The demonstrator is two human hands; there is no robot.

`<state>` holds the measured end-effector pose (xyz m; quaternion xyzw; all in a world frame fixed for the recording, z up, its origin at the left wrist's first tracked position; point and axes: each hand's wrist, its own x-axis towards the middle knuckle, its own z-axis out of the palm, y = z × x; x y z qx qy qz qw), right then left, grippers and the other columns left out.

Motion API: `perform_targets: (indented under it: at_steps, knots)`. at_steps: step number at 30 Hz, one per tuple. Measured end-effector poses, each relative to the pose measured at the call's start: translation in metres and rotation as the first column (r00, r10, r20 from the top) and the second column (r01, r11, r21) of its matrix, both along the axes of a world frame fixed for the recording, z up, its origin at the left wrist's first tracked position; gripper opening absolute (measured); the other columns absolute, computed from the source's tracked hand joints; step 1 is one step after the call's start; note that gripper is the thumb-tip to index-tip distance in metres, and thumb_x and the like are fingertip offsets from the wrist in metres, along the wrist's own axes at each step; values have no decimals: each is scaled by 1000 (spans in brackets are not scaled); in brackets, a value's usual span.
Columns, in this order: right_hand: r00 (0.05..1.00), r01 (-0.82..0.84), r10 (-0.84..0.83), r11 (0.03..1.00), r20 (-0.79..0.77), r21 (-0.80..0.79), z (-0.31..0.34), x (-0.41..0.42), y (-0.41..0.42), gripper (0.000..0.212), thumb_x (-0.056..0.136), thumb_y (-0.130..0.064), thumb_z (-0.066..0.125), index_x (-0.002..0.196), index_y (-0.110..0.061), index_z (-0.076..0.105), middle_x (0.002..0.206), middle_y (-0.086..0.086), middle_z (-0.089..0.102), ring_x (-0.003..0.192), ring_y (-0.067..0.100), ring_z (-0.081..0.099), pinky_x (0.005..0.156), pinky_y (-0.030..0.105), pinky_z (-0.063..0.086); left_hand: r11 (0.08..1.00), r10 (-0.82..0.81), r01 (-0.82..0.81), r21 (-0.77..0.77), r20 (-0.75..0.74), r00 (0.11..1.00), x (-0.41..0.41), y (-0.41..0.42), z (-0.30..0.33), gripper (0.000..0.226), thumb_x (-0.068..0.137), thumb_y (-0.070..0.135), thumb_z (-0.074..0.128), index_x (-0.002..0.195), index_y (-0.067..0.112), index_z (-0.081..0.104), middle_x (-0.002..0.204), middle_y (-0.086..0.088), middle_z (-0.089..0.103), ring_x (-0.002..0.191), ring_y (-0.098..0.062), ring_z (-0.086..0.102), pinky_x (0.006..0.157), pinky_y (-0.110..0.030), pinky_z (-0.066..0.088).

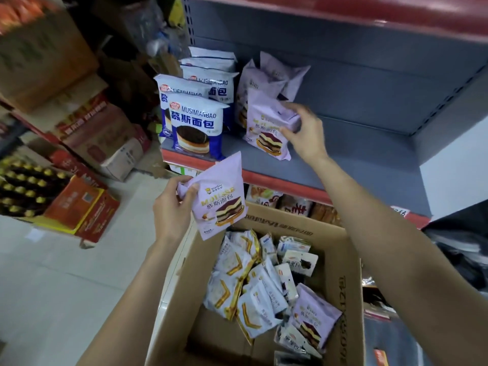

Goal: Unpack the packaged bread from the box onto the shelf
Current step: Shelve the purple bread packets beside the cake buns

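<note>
Right hand (303,130) gripping purple pack (269,128), standing it on shelf (356,154) to face front; left hand (171,207) pinching next purple pack (221,196) above box (343,260), queued.

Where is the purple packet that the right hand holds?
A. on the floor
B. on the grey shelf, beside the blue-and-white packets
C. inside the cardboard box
B: the right hand grips the purple packet standing on the grey shelf, right of the blue-and-white packets.

"MUSIMIANBAO" on blue-white bread packet (196,125); "XianDu", "MOUSSE" on lilac bread packet (220,199).
</note>
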<state>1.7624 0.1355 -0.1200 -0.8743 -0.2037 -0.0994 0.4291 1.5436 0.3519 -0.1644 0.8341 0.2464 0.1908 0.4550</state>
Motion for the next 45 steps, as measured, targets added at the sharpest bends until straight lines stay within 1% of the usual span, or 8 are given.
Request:
perform_targets:
  at_steps: [11, 15, 18, 26, 32, 35, 39, 45]
  knots:
    - [982, 14, -31, 995, -184, -94, -14, 38, 11, 74, 90, -12, 60, 149, -32, 19, 154, 15, 14, 138, 29, 29, 97, 19, 32, 990, -97, 89, 109, 66, 993, 45, -18, 21, 12, 93, 23, 56, 104, 19, 57, 82, 5, 59, 75, -11, 53, 57, -15, 38]
    - [992, 81, -67, 987, -105, 136, -24, -24, -20, 50, 93, -29, 55, 140, -19, 40, 143, 5, 35, 132, 20, 38, 106, 43, 39, 982, -164, 147, 121, 138, 977, 75, -35, 43, 21, 95, 25, 54, 115, 20, 56, 87, -8, 63, 78, -22, 57, 65, -33, 43]
    - [973, 44, 11, 971, -231, 235, -23, -72, -29, 49, 94, -30, 55, 139, -22, 39, 136, -9, 46, 121, 7, 48, 102, 29, 43, 965, -234, 213, 152, 139, 962, 110, -44, 62, 26, 95, 30, 53, 119, 20, 55, 72, -5, 56, 63, -19, 50, 56, -28, 35]
    - [956, 87, -7, 961, -293, 261, -45, -48, 13, 77, 92, -4, 54, 150, -30, 10, 145, 5, 43, 125, 22, 49, 96, 36, 49, 946, -319, 320, -51, 20, 947, 172, -65, 55, 61, 99, 29, 42, 151, 14, 13, 154, -8, 25, 141, -22, 25, 114, -35, 24]
    - [951, 18, 40, 983, -307, 185, -52, -40, 20, 78, 91, 4, 49, 151, -25, 7, 149, 7, 32, 131, 22, 41, 99, 28, 42, 912, -409, 403, -74, -105, 907, 146, -64, 17, 69, 99, 34, 42, 152, 17, 0, 160, -6, 8, 147, -21, 8, 118, -40, 16]
    - [951, 46, -8, 992, -311, 114, -53, -57, 2, 73, 92, 1, 50, 151, -23, 14, 148, 7, 33, 132, 17, 38, 102, 24, 38, 912, -409, 410, 5, -76, 909, 129, -61, 17, 61, 99, 26, 46, 151, 17, 14, 156, -1, 24, 142, -16, 24, 107, -18, 23]
    - [984, 78, -77, 997, -163, 2, -58, -109, -37, 44, 91, -1, 51, 134, -14, 50, 136, 7, 49, 122, 14, 47, 97, 1, 26, 933, -339, 337, 127, -3, 941, 95, -57, 7, 38, 96, 27, 47, 134, 22, 47, 120, -1, 64, 104, -21, 62, 89, -38, 49]
    - [973, -26, -33, 968, -229, -252, -134, -207, -101, 22, 96, -14, 51, 114, -14, 64, 94, 4, 71, 60, 16, 62, 52, 29, 51, 868, -372, 369, 331, -57, 926, 18, -66, -62, 33, 92, 41, 42, 105, 23, 66, 75, 1, 70, 66, -19, 66, 57, -36, 52]
